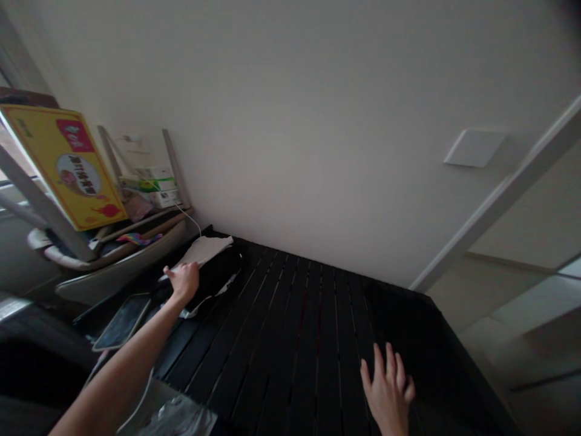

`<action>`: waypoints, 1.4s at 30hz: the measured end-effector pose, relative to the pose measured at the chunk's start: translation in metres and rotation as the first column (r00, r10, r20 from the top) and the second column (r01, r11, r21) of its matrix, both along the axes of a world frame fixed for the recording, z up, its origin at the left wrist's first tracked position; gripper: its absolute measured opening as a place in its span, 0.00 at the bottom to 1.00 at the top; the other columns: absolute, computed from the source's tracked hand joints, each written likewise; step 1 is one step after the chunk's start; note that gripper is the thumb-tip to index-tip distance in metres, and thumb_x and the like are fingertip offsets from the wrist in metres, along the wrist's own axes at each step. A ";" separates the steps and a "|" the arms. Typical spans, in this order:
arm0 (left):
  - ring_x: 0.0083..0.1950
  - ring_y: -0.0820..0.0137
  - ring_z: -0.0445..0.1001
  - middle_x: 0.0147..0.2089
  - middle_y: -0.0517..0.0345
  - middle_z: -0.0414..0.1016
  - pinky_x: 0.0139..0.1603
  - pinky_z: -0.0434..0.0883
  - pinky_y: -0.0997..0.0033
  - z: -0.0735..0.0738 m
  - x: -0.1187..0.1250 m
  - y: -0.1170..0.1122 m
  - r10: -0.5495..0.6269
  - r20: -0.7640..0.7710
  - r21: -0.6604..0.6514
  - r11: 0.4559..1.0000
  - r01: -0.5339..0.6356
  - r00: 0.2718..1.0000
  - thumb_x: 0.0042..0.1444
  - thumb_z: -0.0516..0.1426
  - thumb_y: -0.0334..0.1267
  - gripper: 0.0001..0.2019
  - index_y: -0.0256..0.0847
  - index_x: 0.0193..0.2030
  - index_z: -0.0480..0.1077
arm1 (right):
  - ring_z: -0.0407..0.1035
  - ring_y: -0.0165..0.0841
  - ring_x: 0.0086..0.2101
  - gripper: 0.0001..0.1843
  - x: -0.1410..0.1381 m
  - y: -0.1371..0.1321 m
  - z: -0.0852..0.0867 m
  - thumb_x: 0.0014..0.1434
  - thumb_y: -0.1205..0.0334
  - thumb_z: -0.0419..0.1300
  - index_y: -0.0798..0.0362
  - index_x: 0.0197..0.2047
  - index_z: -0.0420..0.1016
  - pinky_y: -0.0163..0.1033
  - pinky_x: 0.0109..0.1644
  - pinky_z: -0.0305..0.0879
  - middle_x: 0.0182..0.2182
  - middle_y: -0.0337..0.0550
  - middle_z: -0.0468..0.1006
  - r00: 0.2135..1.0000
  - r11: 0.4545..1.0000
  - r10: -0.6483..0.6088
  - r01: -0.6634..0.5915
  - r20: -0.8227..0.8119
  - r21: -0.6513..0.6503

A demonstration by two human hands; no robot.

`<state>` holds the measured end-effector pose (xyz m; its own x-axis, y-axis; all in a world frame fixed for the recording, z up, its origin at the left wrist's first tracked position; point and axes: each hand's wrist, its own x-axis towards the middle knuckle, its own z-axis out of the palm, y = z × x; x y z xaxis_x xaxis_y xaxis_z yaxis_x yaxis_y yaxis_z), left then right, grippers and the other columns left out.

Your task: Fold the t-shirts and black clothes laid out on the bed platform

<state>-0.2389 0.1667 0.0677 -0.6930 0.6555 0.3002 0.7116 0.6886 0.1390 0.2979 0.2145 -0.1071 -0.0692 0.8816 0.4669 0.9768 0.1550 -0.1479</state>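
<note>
— Where was the white cloth?
— On a black bundle at the slatted table's far corner, its edge pinched in the left hand. The right hand lay flat, fingers spread.
— Risk?
— A tug might snag the white cable or nudge the phone. The yellow box was shut, contents unseen.
</note>
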 end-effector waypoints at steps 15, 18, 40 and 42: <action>0.24 0.74 0.64 0.24 0.68 0.66 0.29 0.61 0.76 0.123 0.153 -0.003 -0.575 0.147 0.702 0.634 0.325 0.805 0.61 0.51 0.47 0.11 0.43 0.43 0.64 | 0.53 0.52 0.61 0.35 -0.019 -0.010 0.010 0.61 0.41 0.47 0.56 0.63 0.60 0.61 0.58 0.54 0.64 0.59 0.57 0.909 0.976 0.208 -0.214 -0.362 0.022; 0.22 0.75 0.62 0.24 0.67 0.67 0.24 0.59 0.77 0.108 0.170 0.011 -0.631 0.424 0.704 0.681 0.201 0.650 0.57 0.54 0.48 0.14 0.42 0.44 0.64 | 0.53 0.48 0.62 0.37 -0.032 -0.013 0.034 0.60 0.40 0.49 0.55 0.65 0.55 0.57 0.62 0.52 0.64 0.58 0.58 0.763 0.954 0.242 -0.300 -0.599 0.003; 0.70 0.39 0.45 0.72 0.50 0.46 0.63 0.48 0.27 -0.152 0.305 -0.138 -0.784 0.129 -0.194 0.580 0.791 0.607 0.50 0.61 0.36 0.42 0.48 0.70 0.47 | 0.58 0.43 0.60 0.16 -0.064 -0.066 0.075 0.50 0.55 0.62 0.48 0.43 0.75 0.53 0.64 0.47 0.59 0.46 0.68 0.808 0.512 0.468 -0.577 -0.357 -0.636; 0.70 0.37 0.41 0.72 0.47 0.44 0.62 0.46 0.25 -0.137 0.296 -0.137 -0.797 0.304 -0.192 0.486 0.853 0.522 0.46 0.65 0.43 0.47 0.47 0.71 0.45 | 0.61 0.43 0.58 0.12 -0.064 -0.069 0.081 0.53 0.53 0.60 0.49 0.39 0.76 0.53 0.64 0.46 0.54 0.47 0.73 0.799 0.522 0.414 -0.601 -0.436 -0.605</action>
<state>0.0576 0.0301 -0.0689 0.1986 0.9784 -0.0571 0.9597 -0.1823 0.2138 0.2340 0.1459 -0.0257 -0.5963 0.7793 -0.1926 0.6904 0.3753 -0.6185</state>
